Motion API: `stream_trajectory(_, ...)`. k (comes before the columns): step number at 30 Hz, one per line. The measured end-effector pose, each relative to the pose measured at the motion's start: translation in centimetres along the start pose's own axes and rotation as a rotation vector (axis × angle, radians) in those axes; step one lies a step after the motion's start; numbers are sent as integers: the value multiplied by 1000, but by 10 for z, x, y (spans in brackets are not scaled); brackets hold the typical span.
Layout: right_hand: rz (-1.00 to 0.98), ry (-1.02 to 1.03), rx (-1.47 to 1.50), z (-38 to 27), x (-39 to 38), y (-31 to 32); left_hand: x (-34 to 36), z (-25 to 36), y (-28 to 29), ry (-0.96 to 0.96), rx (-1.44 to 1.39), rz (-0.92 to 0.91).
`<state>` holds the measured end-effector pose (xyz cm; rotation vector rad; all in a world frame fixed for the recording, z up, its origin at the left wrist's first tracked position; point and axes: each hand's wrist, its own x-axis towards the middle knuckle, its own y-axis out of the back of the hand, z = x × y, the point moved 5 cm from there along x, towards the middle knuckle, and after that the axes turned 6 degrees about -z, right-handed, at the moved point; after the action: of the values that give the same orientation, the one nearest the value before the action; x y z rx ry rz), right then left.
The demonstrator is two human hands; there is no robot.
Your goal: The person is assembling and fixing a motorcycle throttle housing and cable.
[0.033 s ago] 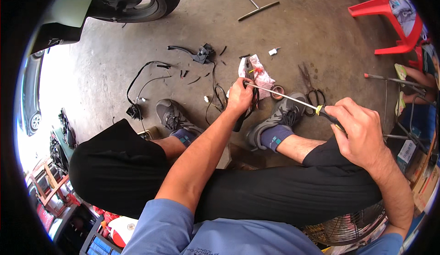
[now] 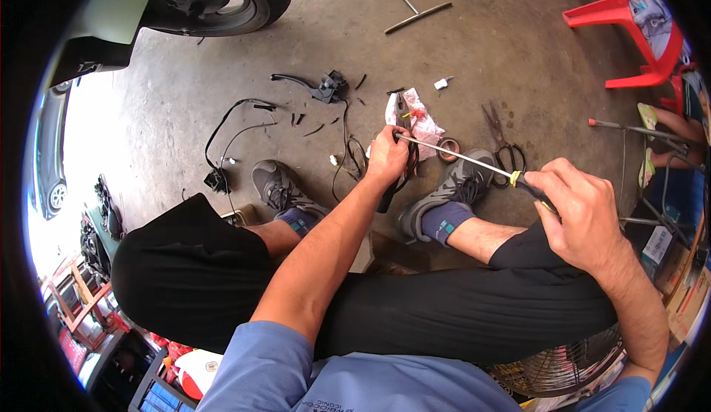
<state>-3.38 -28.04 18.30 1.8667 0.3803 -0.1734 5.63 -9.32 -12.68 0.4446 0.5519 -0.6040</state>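
My right hand (image 2: 581, 208) is closed around the black and yellow handle of a long screwdriver (image 2: 459, 155). Its metal shaft slants up and left to my left hand (image 2: 389, 158). There, the tip meets a small black part (image 2: 398, 136) gripped in the fingers of that hand; its exact kind is too hidden to name. Just beyond the left fingers a pair of pliers (image 2: 402, 104) shows its jaws over a crumpled pink and white cloth or paper (image 2: 427, 124). A bit of red and yellow (image 2: 415, 113) lies beside the jaws. Dark cables (image 2: 349, 149) run left of my hand.
Around my shoes lie a roll of tape (image 2: 448, 149), scissors (image 2: 503, 145), a black lever assembly (image 2: 326, 87), a wired switch part (image 2: 216, 181) and black scraps. A vehicle wheel (image 2: 215, 1) stands upper left, red chairs (image 2: 622, 19) upper right. Another person's feet (image 2: 646, 141) show at right.
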Motion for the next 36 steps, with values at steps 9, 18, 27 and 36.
stream_trajectory(9, -34, -30, 34, 0, 1, -1, 0, -3, 1, 38, 11, -7)
stream_trajectory(18, -106, -161, 323, 6, 1, -3, 0, -4, -2, 35, 61, 2)
stream_trajectory(27, -70, 59, -111, -7, 2, -7, 7, -28, -6, -81, 143, 81)
stream_trajectory(36, -54, 71, -38, -10, 5, -11, 3, -27, 2, -120, 232, 139)
